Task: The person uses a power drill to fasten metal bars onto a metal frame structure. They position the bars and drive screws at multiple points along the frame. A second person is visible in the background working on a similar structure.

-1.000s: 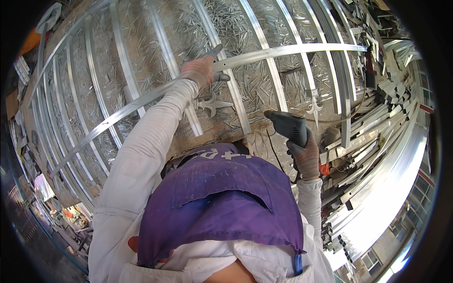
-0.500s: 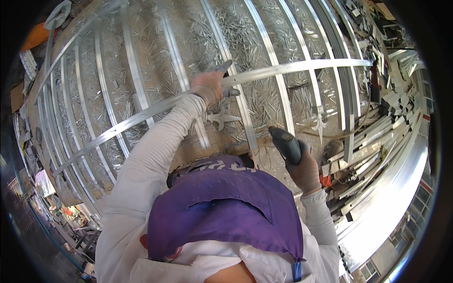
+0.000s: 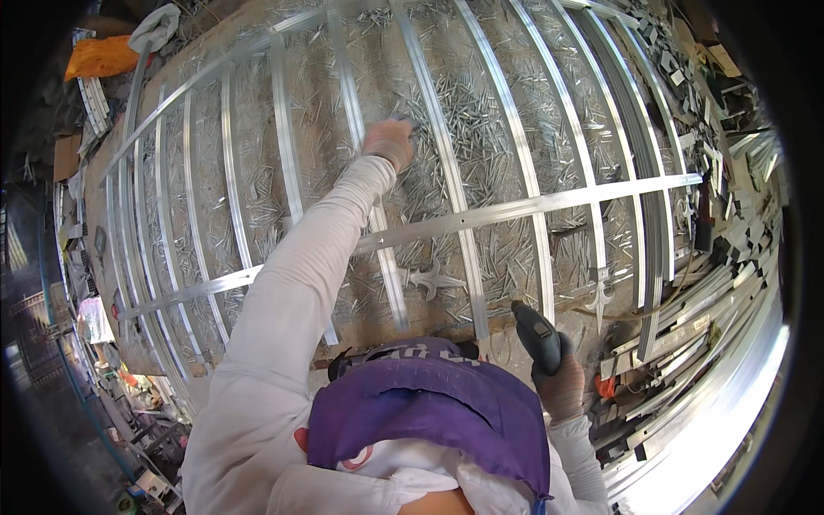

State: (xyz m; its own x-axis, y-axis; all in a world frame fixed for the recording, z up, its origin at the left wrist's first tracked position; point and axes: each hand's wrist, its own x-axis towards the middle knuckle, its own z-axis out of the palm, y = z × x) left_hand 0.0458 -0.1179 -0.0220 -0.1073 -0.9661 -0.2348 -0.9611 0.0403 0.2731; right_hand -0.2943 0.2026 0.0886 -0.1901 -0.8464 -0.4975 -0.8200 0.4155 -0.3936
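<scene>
Scrap strips (image 3: 730, 283) flank the grille (image 3: 532, 206); left hand (image 3: 389, 142) pinches loose screws (image 3: 481, 112), right hand (image 3: 562, 386) grips drill (image 3: 536, 330)

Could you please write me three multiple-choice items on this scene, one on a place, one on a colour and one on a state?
1. Where is the left hand?
A. Out over the metal bars and the loose screws
B. On the drill
C. At the orange cloth

2. What colour is the cloth at the upper left?
A. Green
B. Orange
C. Blue

3. How is the power drill?
A. Lying on the bench
B. Hanging from a hook
C. Gripped in the gloved right hand

Answers: 1 A, the arm stretches up over the frame; 2 B, it is plainly orange; 3 C, the fingers wrap the handle.
</scene>
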